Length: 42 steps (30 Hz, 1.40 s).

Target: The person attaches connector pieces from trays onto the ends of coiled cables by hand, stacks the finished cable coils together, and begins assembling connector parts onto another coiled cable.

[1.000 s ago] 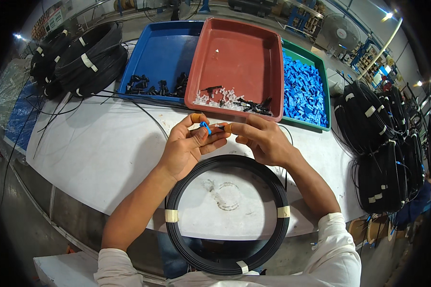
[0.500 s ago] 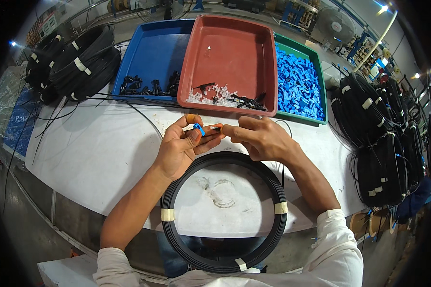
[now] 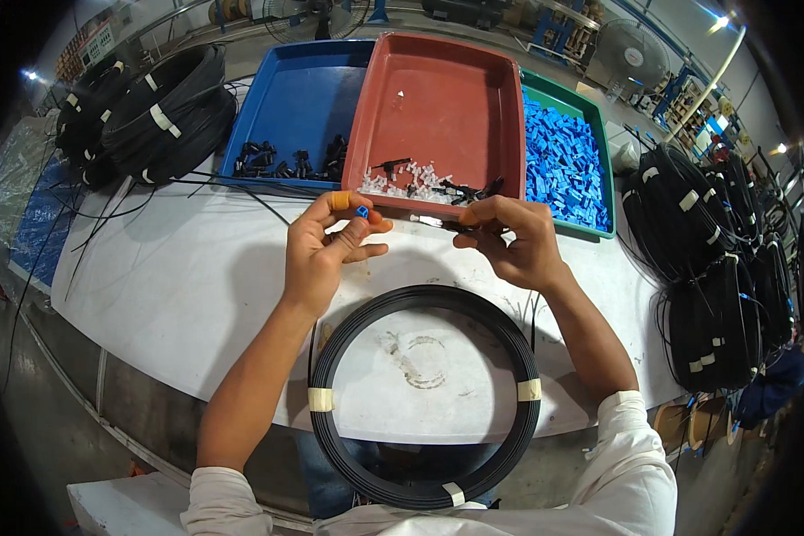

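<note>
Filling mid-view: white table (image 3: 152,286), stained; workshop floor (image 3: 27,429), 8 o'clock; two fans (image 3: 632,55), 11 and 2 | three trays (image 3: 447,107), 12 | one taped black coil (image 3: 422,297), 6 | left hand (image 3: 322,246) pinching one blue clip (image 3: 362,213), 11 | right hand (image 3: 514,241) gripping one black connector (image 3: 447,225), 1, white tip (image 3: 417,218) toward 9, apart from clip.

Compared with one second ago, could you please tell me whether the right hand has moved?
Yes: against the red rectangular tray, the right hand has shifted rightward, away from the left hand.
</note>
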{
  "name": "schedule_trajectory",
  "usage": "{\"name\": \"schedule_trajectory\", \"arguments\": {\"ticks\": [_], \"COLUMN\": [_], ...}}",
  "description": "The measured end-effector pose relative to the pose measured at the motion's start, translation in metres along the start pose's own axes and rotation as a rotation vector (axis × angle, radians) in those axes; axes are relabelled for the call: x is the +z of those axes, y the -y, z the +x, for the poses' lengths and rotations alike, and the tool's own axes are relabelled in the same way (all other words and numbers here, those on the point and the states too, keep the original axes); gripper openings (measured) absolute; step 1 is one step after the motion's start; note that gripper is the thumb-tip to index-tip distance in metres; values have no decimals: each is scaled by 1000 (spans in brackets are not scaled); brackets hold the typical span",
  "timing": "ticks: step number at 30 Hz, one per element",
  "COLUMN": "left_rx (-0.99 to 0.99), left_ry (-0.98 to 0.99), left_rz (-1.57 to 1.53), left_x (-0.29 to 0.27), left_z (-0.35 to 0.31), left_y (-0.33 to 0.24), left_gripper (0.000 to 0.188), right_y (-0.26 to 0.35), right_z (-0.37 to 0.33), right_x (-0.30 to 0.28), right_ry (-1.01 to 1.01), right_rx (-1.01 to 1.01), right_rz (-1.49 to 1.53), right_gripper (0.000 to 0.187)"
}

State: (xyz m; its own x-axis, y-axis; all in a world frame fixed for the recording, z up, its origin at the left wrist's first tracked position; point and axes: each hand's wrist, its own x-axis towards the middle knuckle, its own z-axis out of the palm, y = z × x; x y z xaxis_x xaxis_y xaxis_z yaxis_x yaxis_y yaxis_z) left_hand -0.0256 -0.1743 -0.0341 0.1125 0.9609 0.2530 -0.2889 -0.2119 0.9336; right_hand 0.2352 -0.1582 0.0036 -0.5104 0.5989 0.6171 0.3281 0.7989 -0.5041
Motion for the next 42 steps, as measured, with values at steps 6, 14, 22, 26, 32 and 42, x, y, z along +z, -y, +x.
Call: {"name": "schedule_trajectory", "arguments": {"ticks": [6,14,22,26,32,42], "left_rx": [216,196,113,87,-36,-3], "left_ry": [60,104,101,127,115,-11], "left_rz": [277,283,194,206,122,-140], "left_x": [2,4,9,9,3,-2], "left_z": [-2,-7,-8,-8,-3,1], "left_y": [7,6,-5,-6,-5,13], "left_gripper": [26,21,20,24,26,24], "right_y": [1,-9,-6,-8,-8,-7], "right_z": [0,0,0,-1,0,-3], "right_x": [3,5,2,6,4,14], "right_ry": [-51,-109,-64,-43,-9,-44], "right_rx": [16,41,76,75,53,44], "right_rz": [-70,-45,-35,6,-5,109], "right_gripper": [20,23,20,18,21,19]}}
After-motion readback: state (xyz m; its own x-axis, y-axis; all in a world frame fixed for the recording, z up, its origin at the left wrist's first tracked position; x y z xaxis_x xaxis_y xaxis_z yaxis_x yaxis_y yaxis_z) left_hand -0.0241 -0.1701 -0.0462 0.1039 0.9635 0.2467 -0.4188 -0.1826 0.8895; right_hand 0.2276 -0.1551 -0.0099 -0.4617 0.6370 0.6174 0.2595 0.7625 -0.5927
